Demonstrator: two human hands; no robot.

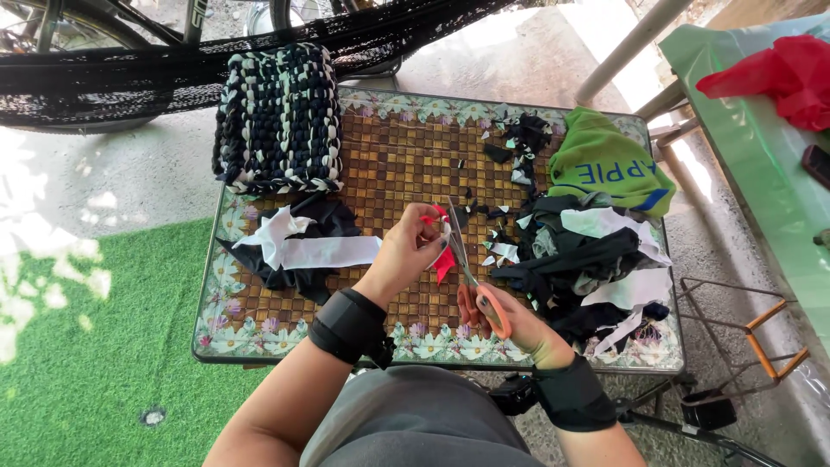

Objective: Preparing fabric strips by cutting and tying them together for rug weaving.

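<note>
My left hand (411,251) pinches a small red fabric strip (443,262) above the middle of a small patterned table (406,164). My right hand (510,324) grips orange-handled scissors (471,277), whose blades point up at the red strip and touch it. Both wrists wear black bands. A black and white cloth strip bundle (298,246) lies to the left of my left hand. A heap of black, white and grey fabric pieces (596,268) lies to the right of the scissors.
A woven black-and-white mat (278,117) rests on the table's far left corner. A green garment (605,164) sits at the far right, small scraps (519,138) beside it. Green artificial turf (95,346) lies left, a green-covered table with red cloth (778,73) right, black netting (173,69) behind.
</note>
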